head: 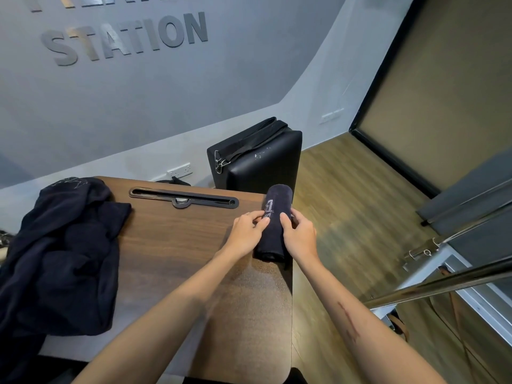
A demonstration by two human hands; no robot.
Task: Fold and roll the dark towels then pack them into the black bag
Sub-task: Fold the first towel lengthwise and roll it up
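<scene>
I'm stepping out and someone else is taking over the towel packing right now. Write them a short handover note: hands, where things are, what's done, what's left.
Hands: left hand and right hand both grip the rolled towel from either side.
Where: the roll lies at the right edge of the wooden table. A heap of unfolded dark towels sits on the table's left side. The black bag stands on the floor just beyond the table; whether it is open cannot be told.
Done: one towel rolled.
Left: put this roll into the bag, then fold, roll and pack the heap.

Dim, soft, edges wide-angle bowed
</scene>
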